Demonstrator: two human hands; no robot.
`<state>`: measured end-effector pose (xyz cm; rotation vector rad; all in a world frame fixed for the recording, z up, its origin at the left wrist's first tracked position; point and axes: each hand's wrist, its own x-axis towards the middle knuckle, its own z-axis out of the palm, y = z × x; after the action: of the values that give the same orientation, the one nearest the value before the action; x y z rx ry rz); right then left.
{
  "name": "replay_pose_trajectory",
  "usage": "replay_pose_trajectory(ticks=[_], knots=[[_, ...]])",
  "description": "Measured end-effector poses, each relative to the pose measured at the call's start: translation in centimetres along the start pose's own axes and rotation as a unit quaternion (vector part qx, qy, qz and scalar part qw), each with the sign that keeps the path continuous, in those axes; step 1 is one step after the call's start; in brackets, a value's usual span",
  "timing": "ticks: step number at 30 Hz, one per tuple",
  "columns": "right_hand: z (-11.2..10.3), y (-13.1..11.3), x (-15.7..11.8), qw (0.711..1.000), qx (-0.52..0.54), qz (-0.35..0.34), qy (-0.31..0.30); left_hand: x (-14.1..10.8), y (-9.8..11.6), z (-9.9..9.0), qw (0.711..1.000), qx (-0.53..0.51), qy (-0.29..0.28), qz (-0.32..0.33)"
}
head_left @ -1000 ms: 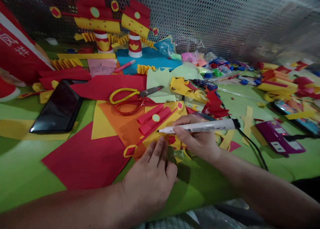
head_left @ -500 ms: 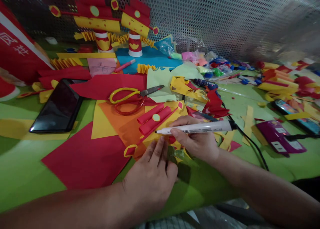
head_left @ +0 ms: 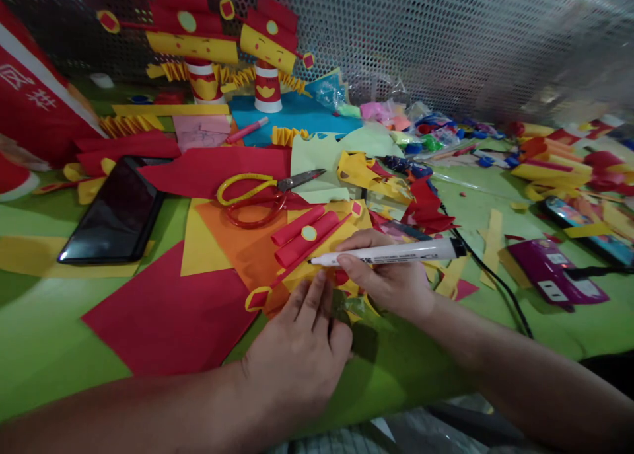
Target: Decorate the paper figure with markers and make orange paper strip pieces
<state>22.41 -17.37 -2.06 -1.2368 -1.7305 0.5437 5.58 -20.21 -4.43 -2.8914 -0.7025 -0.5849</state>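
Observation:
My right hand [head_left: 391,279] is closed round a white whiteboard marker [head_left: 396,250], its black tip at the yellow paper of a paper figure's head. On that head sits a red rolled-paper hat [head_left: 306,236] with a pale round dot; a red strip below it ends in yellow-and-red discs [head_left: 258,299]. My left hand [head_left: 307,341] lies flat with fingers stretched out, their tips on the lower edge of the yellow paper; its thumb is partly hidden. Orange paper [head_left: 232,236] and a red sheet [head_left: 173,315] lie under and left of the figure. Just behind are scissors [head_left: 277,188] with yellow and red handles.
Two finished-looking paper-cup figures [head_left: 267,87] stand at the back by the perforated metal panel [head_left: 446,44]. A black phone [head_left: 113,209] lies at left. A purple power socket [head_left: 557,275] with a black cable is at right, amid paper scraps [head_left: 493,249].
Almost nothing differs. The marker's tip stays at the yellow paper, and its rear end shifts very slightly; my left hand holds its place.

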Motion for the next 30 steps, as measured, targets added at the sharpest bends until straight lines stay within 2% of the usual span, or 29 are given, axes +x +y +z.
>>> replay_pose_trajectory(ticks=[11, 22, 30], knots=[[0.1, 0.16, -0.16, 1.0, 0.008, -0.018, 0.024, 0.05, -0.04, -0.15, 1.0, 0.009, -0.013, 0.003], [0.03, -0.24, 0.14, 1.0, -0.012, -0.003, -0.004, 0.08, 0.0, -0.05, 1.0, 0.004, -0.003, 0.003], [-0.15, 0.23, -0.19, 0.999, 0.016, -0.028, 0.029, 0.08, -0.12, -0.18, 1.0, 0.018, -0.004, 0.01]])
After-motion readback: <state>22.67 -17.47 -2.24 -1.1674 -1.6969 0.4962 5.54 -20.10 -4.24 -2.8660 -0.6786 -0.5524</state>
